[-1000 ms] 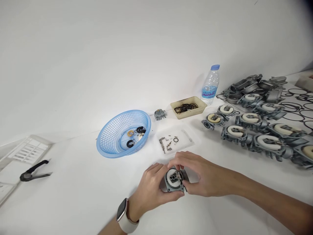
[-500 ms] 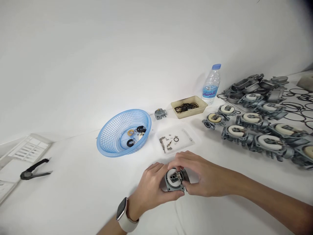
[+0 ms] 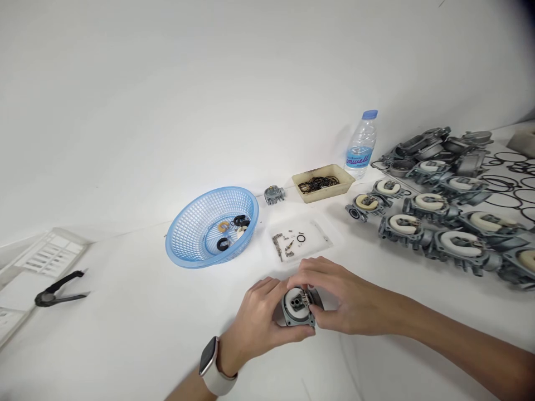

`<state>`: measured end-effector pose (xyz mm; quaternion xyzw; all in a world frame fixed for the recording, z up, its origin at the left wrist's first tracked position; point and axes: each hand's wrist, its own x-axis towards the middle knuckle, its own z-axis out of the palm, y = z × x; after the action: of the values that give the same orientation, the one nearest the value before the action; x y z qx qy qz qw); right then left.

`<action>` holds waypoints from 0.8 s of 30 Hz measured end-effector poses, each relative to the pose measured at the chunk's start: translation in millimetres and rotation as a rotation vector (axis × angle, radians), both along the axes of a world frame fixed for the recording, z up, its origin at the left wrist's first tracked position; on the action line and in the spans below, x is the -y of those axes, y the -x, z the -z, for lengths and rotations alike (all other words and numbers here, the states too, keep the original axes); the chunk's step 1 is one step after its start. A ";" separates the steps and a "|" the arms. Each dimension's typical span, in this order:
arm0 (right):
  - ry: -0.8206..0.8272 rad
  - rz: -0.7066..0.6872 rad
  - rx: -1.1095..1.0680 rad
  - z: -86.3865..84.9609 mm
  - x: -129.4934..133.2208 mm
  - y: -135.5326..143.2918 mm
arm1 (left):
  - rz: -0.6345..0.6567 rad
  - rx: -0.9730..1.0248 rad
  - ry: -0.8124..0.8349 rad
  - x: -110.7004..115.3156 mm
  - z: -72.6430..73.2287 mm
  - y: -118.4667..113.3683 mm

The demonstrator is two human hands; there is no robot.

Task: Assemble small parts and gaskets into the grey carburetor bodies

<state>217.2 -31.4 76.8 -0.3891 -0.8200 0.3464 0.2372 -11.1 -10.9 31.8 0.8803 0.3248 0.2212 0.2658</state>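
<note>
A grey metal carburetor body with a white C-shaped float faces up near the front of the table. My left hand, with a watch on its wrist, grips its left side between thumb and fingers. On the float's hinge side, the thumb and index finger of my right hand pinch at the edge; the small part under those fingertips is mostly hidden. Beyond my hands, a clear tray carries small brass-like and metal parts and a black O-ring.
A blue basket holds several floats. Behind the tray sit another carburetor, a beige tray of black rings and a water bottle. Several carburetors fill the right side. Black-handled pliers lie left beside a white case.
My right thumb has shifted slightly up and left at the float's hinge edge. My left hand keeps its hold, and the carburetor has barely moved.
</note>
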 end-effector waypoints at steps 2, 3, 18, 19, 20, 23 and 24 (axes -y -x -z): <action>-0.011 0.016 -0.018 1.9 -0.1 -0.2 | -0.001 -0.003 0.003 -0.1 -0.3 0.0; -0.010 0.016 -0.023 2.3 -0.2 -0.5 | -0.001 -0.005 0.005 -0.1 -0.5 0.1; 0.055 -0.042 0.017 -7.6 0.3 -1.8 | 0.019 -0.031 -0.016 1.3 1.0 0.6; 0.051 -0.042 0.019 -7.2 0.3 -1.7 | 0.019 -0.034 -0.019 1.3 1.1 0.5; 0.048 -0.043 0.018 -6.9 0.3 -1.7 | 0.019 -0.037 -0.021 1.3 1.3 0.4; 0.032 -0.035 0.006 -5.9 0.1 -2.0 | 0.020 -0.039 -0.019 1.0 1.1 0.3; 0.028 -0.028 0.002 -5.7 0.0 -2.1 | 0.021 -0.037 -0.017 0.8 0.9 0.2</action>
<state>219.4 -31.4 82.4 -0.3812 -0.8207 0.3606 0.2259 -11.4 -11.7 30.9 0.8898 0.3186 0.2047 0.2546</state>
